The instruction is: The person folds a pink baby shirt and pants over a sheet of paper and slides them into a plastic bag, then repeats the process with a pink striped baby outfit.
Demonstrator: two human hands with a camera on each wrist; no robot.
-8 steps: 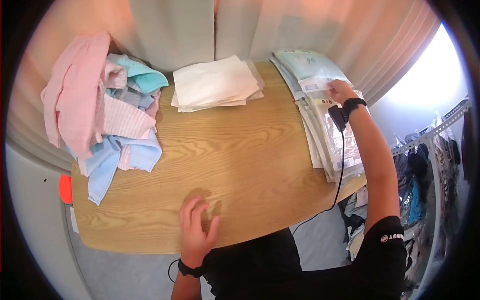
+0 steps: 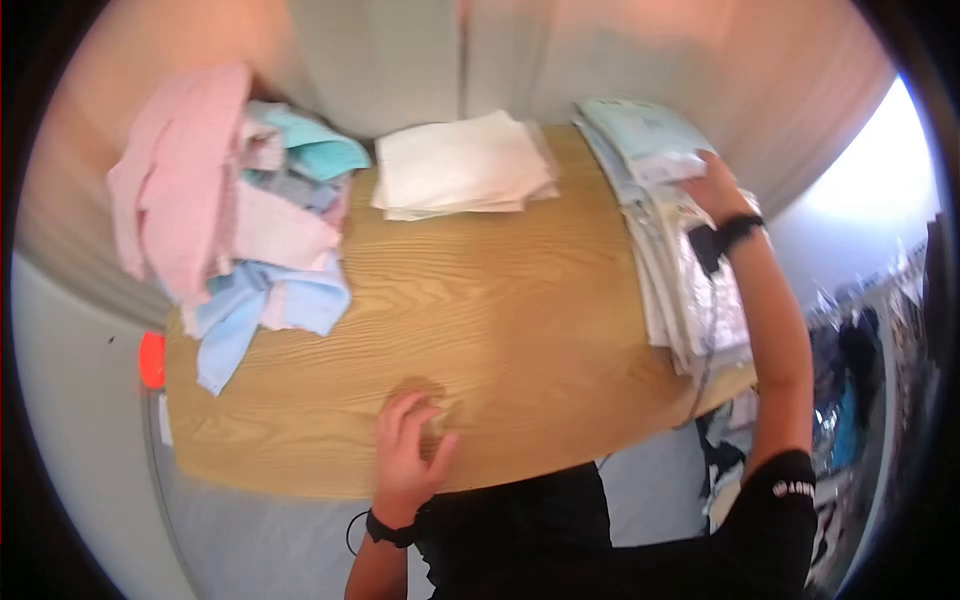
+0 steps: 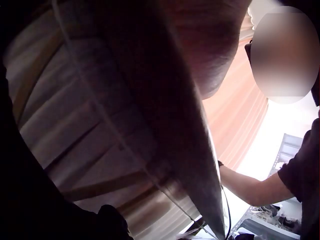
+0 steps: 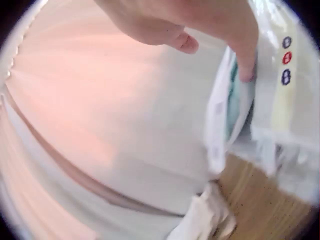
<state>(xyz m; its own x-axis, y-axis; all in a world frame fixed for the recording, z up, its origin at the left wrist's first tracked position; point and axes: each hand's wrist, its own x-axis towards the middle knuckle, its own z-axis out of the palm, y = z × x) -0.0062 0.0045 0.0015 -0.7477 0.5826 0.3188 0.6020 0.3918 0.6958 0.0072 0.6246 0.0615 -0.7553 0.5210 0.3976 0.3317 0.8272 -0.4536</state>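
Note:
At the right back of the table, my right hand (image 2: 716, 190) is at the near edge of a clear-bagged pale green garment (image 2: 655, 140). In the right wrist view one fingertip (image 4: 246, 75) reaches in beside the green pack (image 4: 233, 100), next to a clear bag (image 4: 287, 105) with three round marks. The thumb (image 4: 187, 43) stands apart from the pack. Below that garment lie more clear-bagged garments (image 2: 712, 290), stacked. My left hand (image 2: 408, 450) is at the table's front edge with loosely spread fingers, holding nothing.
Loose pink, blue and teal clothes (image 2: 185, 180) are heaped on the left of the wooden table (image 2: 480, 320). White sheets or flat bags (image 2: 455, 165) lie at the back middle. Curtains (image 2: 400, 60) hang behind. A clothes rack (image 2: 880, 320) stands on the right, and a cable runs from my right wrist.
The head view has turned slightly left and blurred, so everything sits further right in it. My right hand stays at the green pack, its fingers shifted at the edge. The left hand keeps its pose.

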